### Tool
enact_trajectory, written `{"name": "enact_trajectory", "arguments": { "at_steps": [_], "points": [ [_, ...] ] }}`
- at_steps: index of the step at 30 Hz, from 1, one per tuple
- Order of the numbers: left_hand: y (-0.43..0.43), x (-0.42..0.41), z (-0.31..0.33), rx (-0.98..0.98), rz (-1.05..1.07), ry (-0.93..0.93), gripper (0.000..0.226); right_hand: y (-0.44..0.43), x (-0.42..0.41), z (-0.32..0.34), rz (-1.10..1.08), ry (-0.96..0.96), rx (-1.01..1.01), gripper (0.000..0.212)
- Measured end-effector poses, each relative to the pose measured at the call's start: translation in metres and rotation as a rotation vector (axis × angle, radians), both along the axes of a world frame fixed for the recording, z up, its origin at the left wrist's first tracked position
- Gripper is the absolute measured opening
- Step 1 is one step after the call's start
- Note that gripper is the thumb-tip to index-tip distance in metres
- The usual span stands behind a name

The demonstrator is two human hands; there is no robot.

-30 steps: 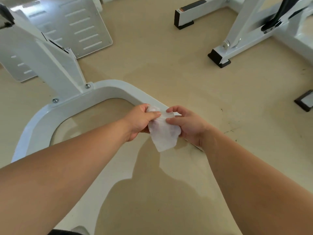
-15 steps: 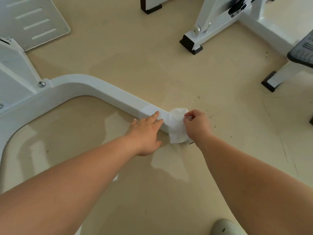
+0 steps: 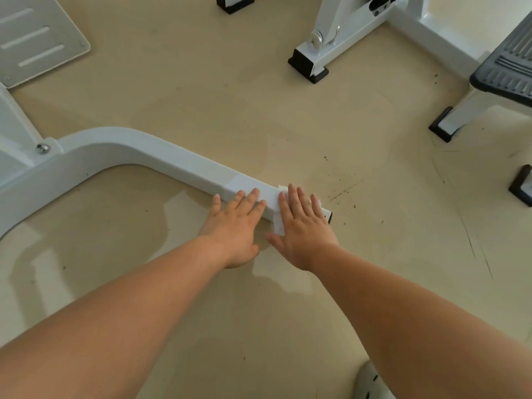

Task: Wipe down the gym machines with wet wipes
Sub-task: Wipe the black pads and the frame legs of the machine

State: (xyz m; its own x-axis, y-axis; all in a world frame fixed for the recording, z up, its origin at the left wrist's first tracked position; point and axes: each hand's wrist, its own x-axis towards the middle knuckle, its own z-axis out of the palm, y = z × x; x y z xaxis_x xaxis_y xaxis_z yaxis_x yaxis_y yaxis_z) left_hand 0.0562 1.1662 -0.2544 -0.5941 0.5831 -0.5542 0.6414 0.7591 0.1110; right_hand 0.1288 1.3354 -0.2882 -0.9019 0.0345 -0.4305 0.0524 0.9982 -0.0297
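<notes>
— Where is the wet wipe (image 3: pixel 279 227)?

— Draped over the white base bar (image 3: pixel 172 164) of the machine, close to its black end cap (image 3: pixel 330 217); the right hand (image 3: pixel 302 228) lies flat on top of it, so only a corner past the fingertips and a strip hanging down the bar's near face show.

— And that hand's fingers?

— Straight and nearly together, pressing the wipe onto the top of the bar; the thumb sticks out sideways toward the other hand; nothing is pinched.

— The left hand (image 3: pixel 236 223)?

— Just beside the right, bare on the bar; its fingers (image 3: pixel 253 197) are straight and slightly spread, tips resting on the top face, the palm hanging off the near side; whether it touches the wipe's edge I cannot tell.

— How does the bar run?

— Up and to the left from the hands; then it bends in a broad curve and meets an upright fixed with a bolt (image 3: pixel 43 148); a slotted grey footplate (image 3: pixel 37 44) lies beyond, at the top left.

— Anything else about?

— A second machine's white leg (image 3: pixel 309 63) with a black foot stands on the beige floor (image 3: pixel 259 96) at the top; a dark ribbed step (image 3: pixel 509 67) sits at the right edge; dark specks (image 3: pixel 342 192) mark the floor just past the end cap; the toe of a pale shoe (image 3: pixel 371 381) shows at the bottom edge.
</notes>
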Motion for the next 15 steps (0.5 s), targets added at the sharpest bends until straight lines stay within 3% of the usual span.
{"name": "enact_trajectory", "arguments": {
  "at_steps": [7,15],
  "points": [
    [-0.020,-0.012,-0.002,-0.069,0.067,-0.031,0.096,-0.038,-0.001,-0.009,0.054,-0.012,-0.040,0.094],
    [-0.019,-0.019,-0.002,0.038,0.088,-0.022,0.089,0.006,0.046,-0.012,-0.276,0.009,0.004,0.102]
  ]
}}
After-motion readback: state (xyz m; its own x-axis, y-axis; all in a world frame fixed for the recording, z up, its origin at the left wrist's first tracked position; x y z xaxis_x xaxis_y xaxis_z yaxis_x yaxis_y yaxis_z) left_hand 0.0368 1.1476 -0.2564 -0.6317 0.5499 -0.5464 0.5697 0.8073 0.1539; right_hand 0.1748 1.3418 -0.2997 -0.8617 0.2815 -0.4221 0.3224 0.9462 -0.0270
